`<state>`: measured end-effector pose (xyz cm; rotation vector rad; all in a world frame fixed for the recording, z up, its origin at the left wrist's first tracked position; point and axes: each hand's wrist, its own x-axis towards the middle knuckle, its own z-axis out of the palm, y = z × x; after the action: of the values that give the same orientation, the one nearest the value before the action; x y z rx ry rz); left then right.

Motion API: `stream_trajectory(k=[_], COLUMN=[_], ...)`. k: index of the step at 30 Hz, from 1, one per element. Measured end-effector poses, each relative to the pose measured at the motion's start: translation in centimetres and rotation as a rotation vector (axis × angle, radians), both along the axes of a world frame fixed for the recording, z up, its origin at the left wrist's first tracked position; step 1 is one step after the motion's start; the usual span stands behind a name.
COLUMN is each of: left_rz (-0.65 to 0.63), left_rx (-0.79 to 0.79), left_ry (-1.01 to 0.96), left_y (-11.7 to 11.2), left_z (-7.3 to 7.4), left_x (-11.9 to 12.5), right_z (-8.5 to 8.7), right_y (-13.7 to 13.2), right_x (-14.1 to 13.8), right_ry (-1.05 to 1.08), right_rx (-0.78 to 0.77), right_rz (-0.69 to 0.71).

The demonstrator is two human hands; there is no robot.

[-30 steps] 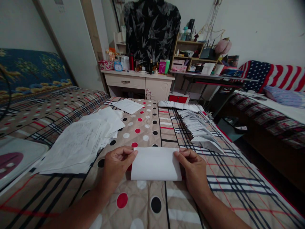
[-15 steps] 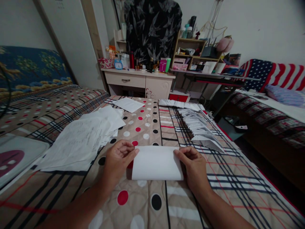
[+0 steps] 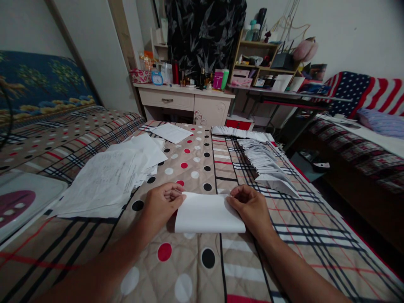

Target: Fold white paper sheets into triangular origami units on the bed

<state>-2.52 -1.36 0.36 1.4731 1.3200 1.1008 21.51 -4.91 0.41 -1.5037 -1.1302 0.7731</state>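
A white sheet of paper (image 3: 208,215), bent over along its near side, lies across the middle of the bed in front of me. My left hand (image 3: 164,203) pinches its far left corner between thumb and fingers. At the far right corner, my right hand (image 3: 251,207) grips the same sheet, thumb on top. Left of my hands is a loose pile of papers (image 3: 104,179), some with faint print. To the right, a fanned row of folded papers (image 3: 268,164) stretches away from me.
Another row of folded papers (image 3: 241,134) and a flat white sheet (image 3: 173,132) lie farther back on the patterned bedspread (image 3: 167,273). A white item with a purple patch (image 3: 19,206) sits at the left edge. Beyond the bed stands a cluttered dresser (image 3: 183,101).
My right hand has shifted slightly inward along the sheet's far edge. The sheet's visible face looks shorter from front to back. The camera view has tilted a little.
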Motion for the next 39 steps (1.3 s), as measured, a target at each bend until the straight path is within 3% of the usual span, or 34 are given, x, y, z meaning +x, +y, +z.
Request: stream_trajectory(k=[13,24,30,39], left_rz=[-0.007,-0.146,-0.244,-0.380], left_rx=[0.176,0.356,0.341,0.166], left_ry=[0.295,0.602,0.741,0.755], left_y=[0.5,0.5,1.1,1.4], left_z=[-0.5,-0.5,-0.6,1.2], left_x=[0.2,0.0,-0.6,-0.8], right_z=[-0.5,1.0,1.4,1.8], right_y=[0.3,0.1,0.3,0.5], right_x=[0.3,0.0,0.2,0.4], right_ry=[-0.374,-0.758,-0.849,-0.870], right_rx=[0.016,-0.041,-0.048,-0.086], right_rz=[0.073,0.206,0.341,0.356])
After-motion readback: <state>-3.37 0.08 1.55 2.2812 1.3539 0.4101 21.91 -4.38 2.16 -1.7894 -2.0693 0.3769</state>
